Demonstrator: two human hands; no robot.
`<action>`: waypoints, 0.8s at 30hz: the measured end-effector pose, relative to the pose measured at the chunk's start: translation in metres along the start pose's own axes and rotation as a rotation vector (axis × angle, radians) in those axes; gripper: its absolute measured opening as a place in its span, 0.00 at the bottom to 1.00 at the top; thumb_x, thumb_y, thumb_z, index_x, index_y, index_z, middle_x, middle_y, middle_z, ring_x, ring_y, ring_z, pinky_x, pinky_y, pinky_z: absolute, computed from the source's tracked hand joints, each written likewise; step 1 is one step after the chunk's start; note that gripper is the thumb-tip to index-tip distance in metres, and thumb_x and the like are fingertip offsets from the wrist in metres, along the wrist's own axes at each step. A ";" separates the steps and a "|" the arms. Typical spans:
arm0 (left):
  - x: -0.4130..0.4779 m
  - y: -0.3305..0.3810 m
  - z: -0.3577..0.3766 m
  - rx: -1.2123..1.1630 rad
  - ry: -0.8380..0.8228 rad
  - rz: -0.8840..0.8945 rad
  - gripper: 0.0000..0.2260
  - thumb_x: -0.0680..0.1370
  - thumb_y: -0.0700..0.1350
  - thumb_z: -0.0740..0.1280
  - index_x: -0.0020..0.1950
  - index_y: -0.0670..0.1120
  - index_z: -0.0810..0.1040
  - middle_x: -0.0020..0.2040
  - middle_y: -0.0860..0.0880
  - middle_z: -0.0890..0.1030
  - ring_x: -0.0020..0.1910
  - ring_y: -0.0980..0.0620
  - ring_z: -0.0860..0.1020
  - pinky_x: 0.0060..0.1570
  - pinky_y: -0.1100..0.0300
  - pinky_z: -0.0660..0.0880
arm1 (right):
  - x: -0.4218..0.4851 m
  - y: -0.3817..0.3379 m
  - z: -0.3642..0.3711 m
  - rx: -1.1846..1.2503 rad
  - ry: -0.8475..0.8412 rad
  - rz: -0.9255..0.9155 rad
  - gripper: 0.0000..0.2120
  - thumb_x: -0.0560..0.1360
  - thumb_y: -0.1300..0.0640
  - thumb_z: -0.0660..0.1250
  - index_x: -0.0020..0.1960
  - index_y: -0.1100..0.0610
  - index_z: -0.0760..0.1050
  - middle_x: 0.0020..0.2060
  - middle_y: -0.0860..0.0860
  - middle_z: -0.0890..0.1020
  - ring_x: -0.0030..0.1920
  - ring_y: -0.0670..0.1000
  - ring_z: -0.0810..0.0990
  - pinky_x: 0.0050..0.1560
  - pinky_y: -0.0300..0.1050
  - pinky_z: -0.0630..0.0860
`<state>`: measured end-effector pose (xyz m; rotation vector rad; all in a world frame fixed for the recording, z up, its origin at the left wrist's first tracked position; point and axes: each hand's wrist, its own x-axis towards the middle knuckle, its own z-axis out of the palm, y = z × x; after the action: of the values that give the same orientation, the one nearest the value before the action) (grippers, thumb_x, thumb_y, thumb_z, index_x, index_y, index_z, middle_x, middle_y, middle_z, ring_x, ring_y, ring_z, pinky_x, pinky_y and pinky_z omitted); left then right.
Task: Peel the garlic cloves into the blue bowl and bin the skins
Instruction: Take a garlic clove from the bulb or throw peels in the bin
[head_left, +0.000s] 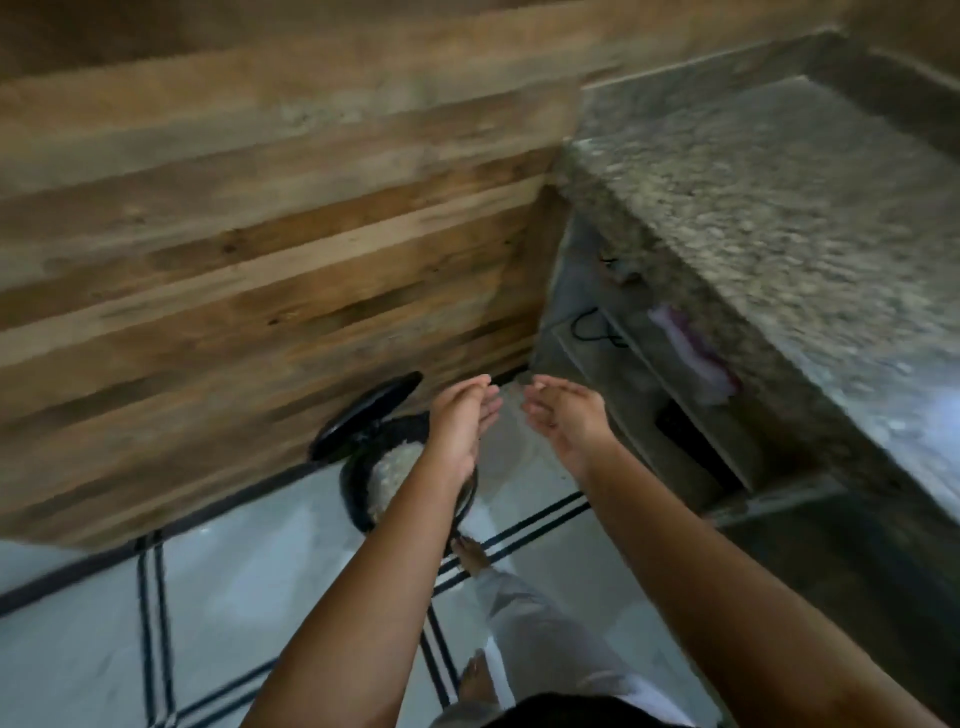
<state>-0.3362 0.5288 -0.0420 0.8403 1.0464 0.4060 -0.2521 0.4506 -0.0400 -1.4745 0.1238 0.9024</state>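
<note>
Left hand (460, 421) and right hand (563, 421) both out in front, palms turned toward each other, fingers fairly straight and loose, a narrow gap between them. Neither grips anything I can make out. Frame is blurred, so whether flakes cling to the palms or drop from them: cannot tell. Held this way, I judge, to shake or rub garlic skins off over the bin (353, 483), which sits below the left hand, the right hanging just past its rim. Bin is black and round, on the tiled floor (234, 597) against the wooden wall (260, 234). Its lid (366, 415) is tipped up toward the wall. My bare foot (470, 556) is at the bin's base, apparently on a pedal, which would explain a raised lid with both hands free. Pale heap (392, 467) inside, possibly skins or a liner. Stone counter (753, 208) to the right, shelves beneath. Blue bowl and cloves: not in view. Binning step looks close to done.
</note>
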 end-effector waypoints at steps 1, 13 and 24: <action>-0.010 -0.005 0.021 0.039 -0.065 0.014 0.10 0.81 0.38 0.59 0.60 0.38 0.75 0.46 0.45 0.79 0.43 0.49 0.78 0.44 0.62 0.74 | -0.011 -0.010 -0.023 0.045 0.036 -0.033 0.08 0.78 0.65 0.61 0.56 0.62 0.74 0.44 0.56 0.80 0.42 0.53 0.79 0.47 0.46 0.76; -0.154 -0.102 0.288 0.382 -0.751 -0.018 0.06 0.80 0.41 0.61 0.43 0.46 0.74 0.38 0.49 0.76 0.29 0.57 0.75 0.27 0.68 0.71 | -0.136 -0.077 -0.307 0.457 0.517 -0.358 0.07 0.77 0.66 0.59 0.46 0.58 0.74 0.38 0.54 0.78 0.36 0.51 0.77 0.37 0.43 0.73; -0.249 -0.229 0.475 0.564 -0.939 -0.048 0.07 0.79 0.38 0.61 0.42 0.45 0.74 0.36 0.49 0.75 0.26 0.57 0.72 0.23 0.68 0.67 | -0.170 -0.074 -0.552 0.329 0.925 -0.349 0.05 0.76 0.65 0.65 0.52 0.62 0.76 0.36 0.54 0.77 0.35 0.50 0.76 0.34 0.42 0.74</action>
<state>-0.0537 0.0256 0.0419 1.3180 0.2795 -0.3468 -0.0791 -0.1005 0.0337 -1.4339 0.6397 -0.1307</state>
